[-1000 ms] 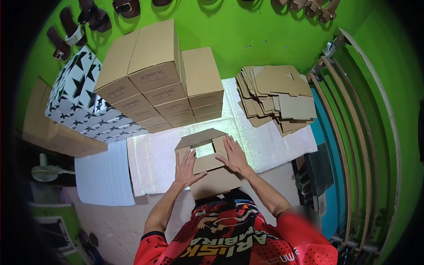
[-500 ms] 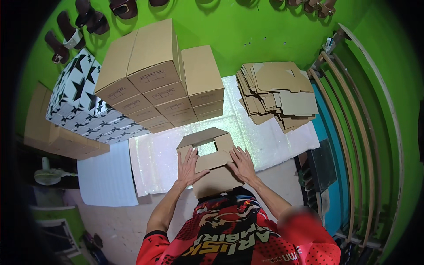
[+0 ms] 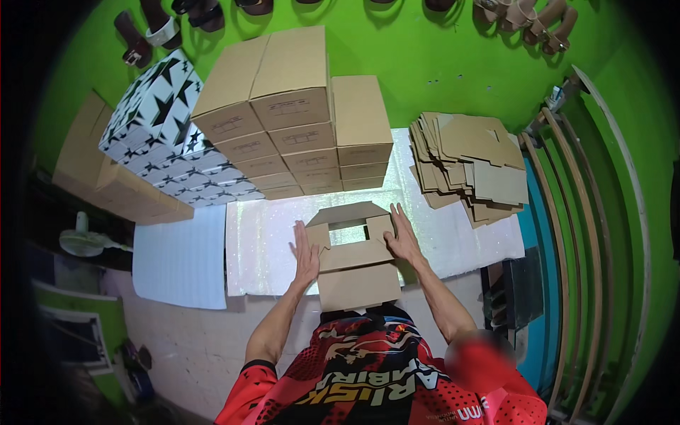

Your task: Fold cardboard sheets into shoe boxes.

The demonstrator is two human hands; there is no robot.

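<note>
In front of me stands a brown cardboard box (image 3: 353,256), partly folded up, with a gap in its middle through which the shiny mat shows. One wide flap (image 3: 359,285) extends toward my body, and another slants up at the far side. Along the box's left side lies my left hand (image 3: 305,253), its fingers stretched out. My right hand (image 3: 403,237) rests against the right side, fingers extended toward the far corner and thumb near the inner edge. Neither hand is wrapped round anything.
Stacked brown boxes (image 3: 294,106) stand at the back, beside star-patterned boxes (image 3: 159,117). Flat cardboard pieces (image 3: 471,159) are piled at the back right on a shiny white mat (image 3: 265,248). A fan (image 3: 81,241) is at left, wooden rails (image 3: 567,234) at right, sandals (image 3: 205,14) on the green wall.
Both hands have slid outward and farther along the box's sides; the right one has moved up toward the far corner. The near flap now shows more fully. The whole view has shifted.
</note>
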